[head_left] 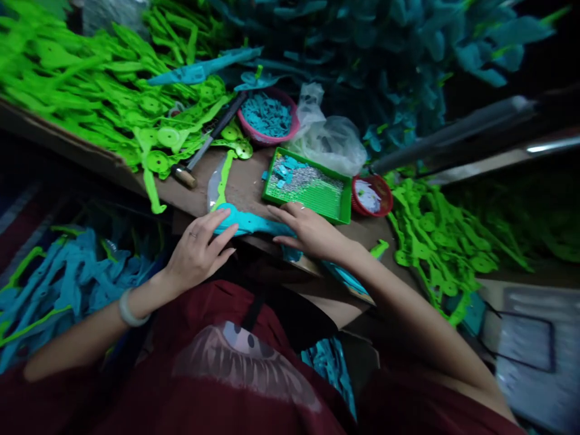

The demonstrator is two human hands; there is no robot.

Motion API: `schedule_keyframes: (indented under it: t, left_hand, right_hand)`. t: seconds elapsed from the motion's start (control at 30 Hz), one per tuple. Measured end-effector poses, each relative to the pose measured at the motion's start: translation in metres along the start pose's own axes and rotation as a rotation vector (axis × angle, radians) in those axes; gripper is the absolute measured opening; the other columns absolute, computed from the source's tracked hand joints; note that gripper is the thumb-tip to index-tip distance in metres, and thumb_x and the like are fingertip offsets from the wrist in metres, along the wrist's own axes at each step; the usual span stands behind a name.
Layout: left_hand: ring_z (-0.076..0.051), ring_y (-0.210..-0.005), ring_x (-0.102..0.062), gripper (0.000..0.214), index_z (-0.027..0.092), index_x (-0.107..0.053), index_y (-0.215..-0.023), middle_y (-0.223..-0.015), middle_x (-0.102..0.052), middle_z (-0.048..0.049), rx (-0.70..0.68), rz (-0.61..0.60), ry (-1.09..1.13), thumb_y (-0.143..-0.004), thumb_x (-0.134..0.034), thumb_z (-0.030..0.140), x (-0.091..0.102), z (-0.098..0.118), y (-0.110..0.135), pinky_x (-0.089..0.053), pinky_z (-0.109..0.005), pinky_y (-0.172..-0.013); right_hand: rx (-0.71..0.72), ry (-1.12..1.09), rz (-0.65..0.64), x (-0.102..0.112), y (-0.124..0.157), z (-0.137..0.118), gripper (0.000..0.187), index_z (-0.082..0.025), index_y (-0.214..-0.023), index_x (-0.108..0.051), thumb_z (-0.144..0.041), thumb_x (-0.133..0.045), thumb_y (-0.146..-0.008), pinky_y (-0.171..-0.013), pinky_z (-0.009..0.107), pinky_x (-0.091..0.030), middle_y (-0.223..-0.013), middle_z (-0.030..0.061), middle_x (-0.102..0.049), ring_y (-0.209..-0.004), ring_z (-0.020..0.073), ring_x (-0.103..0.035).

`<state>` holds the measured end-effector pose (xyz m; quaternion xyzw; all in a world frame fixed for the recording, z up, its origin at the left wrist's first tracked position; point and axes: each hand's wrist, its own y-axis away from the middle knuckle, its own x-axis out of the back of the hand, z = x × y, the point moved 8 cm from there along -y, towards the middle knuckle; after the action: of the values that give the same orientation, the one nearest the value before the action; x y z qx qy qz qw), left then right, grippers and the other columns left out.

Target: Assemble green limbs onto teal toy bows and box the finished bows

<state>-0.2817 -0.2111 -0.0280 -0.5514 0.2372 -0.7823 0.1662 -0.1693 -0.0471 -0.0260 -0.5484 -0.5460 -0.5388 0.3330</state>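
A bright blue plastic tool-shaped part (254, 223) lies along the front edge of the work surface, its rounded end to the left. From that end a lime green arm with a clear curved edge (222, 184) sticks upward. My left hand (199, 251) has its fingers on the rounded end and holds it, the thumb side toward me. Over the right stretch of the blue part is my right hand (312, 232), fingers and thumb apart, the part passing between them. Whether its palm touches the part is hidden.
A green tray (308, 184) holds small metal pieces and blue bits. Near it stand a pink basket (267, 118) of blue pieces, a red basket (372, 195) of white pieces and a screwdriver (185, 175). Lime green parts (104, 78) are heaped left; blue parts (86, 272) lie lower left.
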Motion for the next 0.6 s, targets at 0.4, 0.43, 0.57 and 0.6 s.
schedule_keyframes:
  t: [0.4,0.43,0.57,0.6]
  left_hand:
    - [-0.035,-0.144,-0.035,0.047,0.004,-0.045,-0.142,-0.154,-0.035,-0.0220,-0.478,-0.243,0.093,-0.096,-0.046,0.011,-0.129,0.121,-0.076,-0.040,-0.051,-0.112]
    - [-0.035,-0.143,-0.037,0.046,0.003,-0.047,-0.141,-0.153,-0.038,-0.0224,-0.459,-0.252,0.100,-0.096,-0.045,0.010,-0.136,0.122,-0.078,-0.040,-0.051,-0.111]
    - [-0.035,-0.138,-0.044,0.045,0.005,-0.048,-0.141,-0.147,-0.047,-0.0214,-0.428,-0.273,0.128,-0.096,-0.046,0.009,-0.148,0.116,-0.081,-0.041,-0.051,-0.110]
    - [-0.035,-0.137,-0.045,0.046,0.006,-0.047,-0.141,-0.146,-0.048,-0.0212,-0.426,-0.271,0.133,-0.096,-0.048,0.011,-0.146,0.114,-0.083,-0.041,-0.051,-0.109]
  right_hand:
    - [-0.533,0.025,0.217,-0.013,0.214,0.057,0.029,-0.015,-0.109,-0.063,-0.037,-0.062,-0.090,-0.081,0.039,-0.055,-0.102,0.0139,-0.064,-0.095,0.0273,-0.064]
    - [-0.535,0.051,0.342,-0.024,0.223,0.053,0.030,-0.014,-0.114,-0.062,-0.035,-0.060,-0.091,-0.080,0.039,-0.055,-0.102,0.0149,-0.065,-0.094,0.0270,-0.064]
    - [-0.535,0.098,0.690,-0.055,0.239,0.048,0.027,-0.018,-0.119,-0.061,-0.025,-0.058,-0.093,-0.073,0.038,-0.056,-0.093,0.0118,-0.068,-0.083,0.0238,-0.064]
    - [-0.516,0.091,0.748,-0.057,0.240,0.049,0.025,-0.019,-0.116,-0.062,-0.024,-0.059,-0.092,-0.072,0.038,-0.056,-0.093,0.0113,-0.068,-0.084,0.0235,-0.064]
